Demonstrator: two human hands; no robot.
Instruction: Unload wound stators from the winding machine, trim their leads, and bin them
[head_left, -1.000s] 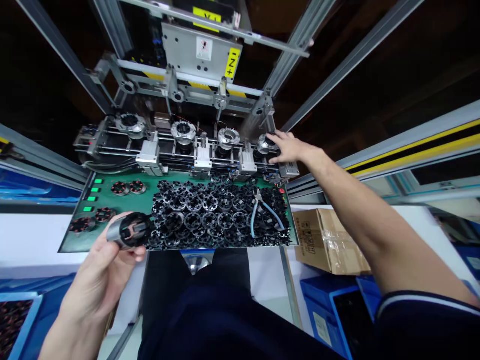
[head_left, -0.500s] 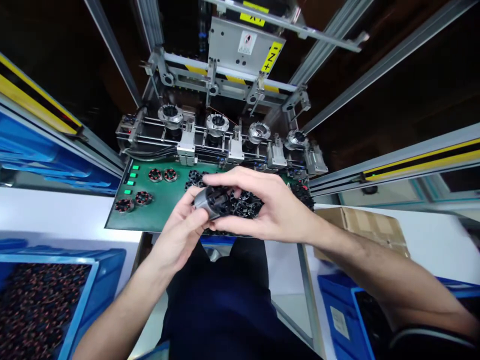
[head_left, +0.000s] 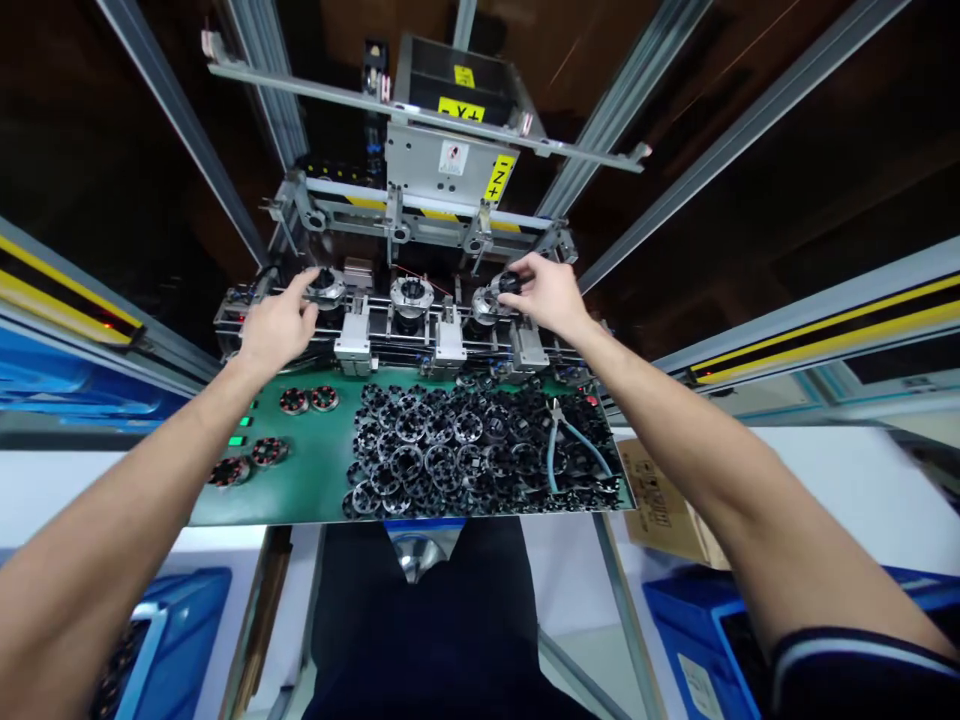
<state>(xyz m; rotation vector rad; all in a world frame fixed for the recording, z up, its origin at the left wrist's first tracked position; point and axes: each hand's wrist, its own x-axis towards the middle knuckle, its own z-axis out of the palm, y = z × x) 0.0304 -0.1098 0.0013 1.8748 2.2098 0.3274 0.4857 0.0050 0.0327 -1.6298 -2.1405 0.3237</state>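
My right hand (head_left: 551, 295) pinches a black stator core (head_left: 508, 282) over the third round metal holder (head_left: 486, 308) of the machine. The core is tilted, and my fingers hide part of it. On the left, my left hand (head_left: 276, 325) reaches to the first round holder (head_left: 327, 290), which has a black core in it. Its index finger is stretched out at that holder's rim, with the thumb apart and nothing seen in the hand. Between my hands, the middle holder (head_left: 412, 293) also carries a black core.
Many black stator cores (head_left: 439, 430) cover the green mat (head_left: 315, 470). Side cutters (head_left: 556, 425) with light blue handles lie on them. Several copper-wound stators (head_left: 270, 451) stand at left. Blue bins (head_left: 191, 610) and a cardboard box (head_left: 664, 510) flank the bench. A metal frame surrounds the machine.
My hands were together over the mat, around a dark grey rounded piece. Now they are apart at the machine's holders, the right one with a stator core. The view has shifted too.
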